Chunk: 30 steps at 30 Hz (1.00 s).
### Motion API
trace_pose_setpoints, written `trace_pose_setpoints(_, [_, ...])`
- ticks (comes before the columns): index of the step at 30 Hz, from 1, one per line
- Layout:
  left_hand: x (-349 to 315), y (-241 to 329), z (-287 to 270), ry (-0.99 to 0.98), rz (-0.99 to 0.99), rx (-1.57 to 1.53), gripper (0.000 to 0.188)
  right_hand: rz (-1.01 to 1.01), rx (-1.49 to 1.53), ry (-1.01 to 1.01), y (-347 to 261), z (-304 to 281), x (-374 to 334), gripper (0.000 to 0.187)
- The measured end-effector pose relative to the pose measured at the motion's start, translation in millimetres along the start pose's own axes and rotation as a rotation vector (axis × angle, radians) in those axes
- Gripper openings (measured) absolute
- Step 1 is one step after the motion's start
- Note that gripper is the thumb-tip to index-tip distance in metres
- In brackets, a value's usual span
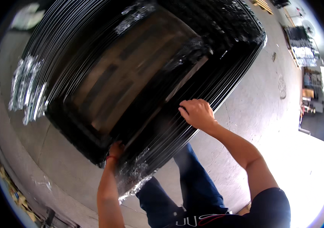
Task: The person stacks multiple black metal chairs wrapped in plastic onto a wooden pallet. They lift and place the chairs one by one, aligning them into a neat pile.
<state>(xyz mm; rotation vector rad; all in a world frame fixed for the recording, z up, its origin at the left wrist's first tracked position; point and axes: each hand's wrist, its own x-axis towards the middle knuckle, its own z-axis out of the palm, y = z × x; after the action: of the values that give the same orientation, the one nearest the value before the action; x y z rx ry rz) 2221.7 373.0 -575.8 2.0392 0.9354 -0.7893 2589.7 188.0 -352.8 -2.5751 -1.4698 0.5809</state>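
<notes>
In front of me is a large, roughly rectangular black walled form. Its sides carry many fine parallel lines and shiny, wrinkled patches like plastic film. Within the walls lies a brown slatted surface that looks like a wooden pallet. My right hand is closed over the top of the near wall, fingers curled to the inner side. Lower down, my left hand, a red band at its wrist, reaches to the inner side of the same wall near the left corner. Shadow and blur hide its fingers.
Grey concrete floor surrounds the black form. Crinkled clear film hangs at its left side. A wrapped stack and shelving stand far right. Bright light washes out the lower right. My legs are close to the near wall.
</notes>
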Motion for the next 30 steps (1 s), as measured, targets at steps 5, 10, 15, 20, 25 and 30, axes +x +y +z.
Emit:
trace_pose_setpoints(5, [-38,13,-15,-0.034,-0.116,-0.102,0.026,0.311,0.148,0.166,-4,-8,-17,0.017])
trace_pose_setpoints(10, [-41,-5,17,-0.061,-0.059,-0.21,0.028,0.276,0.037,0.165,-11,-2,-6,0.016])
trace_pose_setpoints(15, [-47,-10,31,-0.024,-0.017,-0.388,0.029,0.327,-0.003,0.107,-11,1,-8,0.016])
trace_pose_setpoints(20, [-36,-30,14,-0.061,-0.026,-0.22,0.026,0.333,-0.013,0.117,-14,3,-8,0.017])
trace_pose_setpoints(25, [-23,-58,-2,0.328,-0.294,-0.317,0.026,0.367,-0.032,0.173,-19,4,-11,0.019])
trace_pose_setpoints(30, [-24,-109,-3,0.239,-0.134,-0.204,0.027,0.434,0.066,0.3,-18,12,-2,0.019])
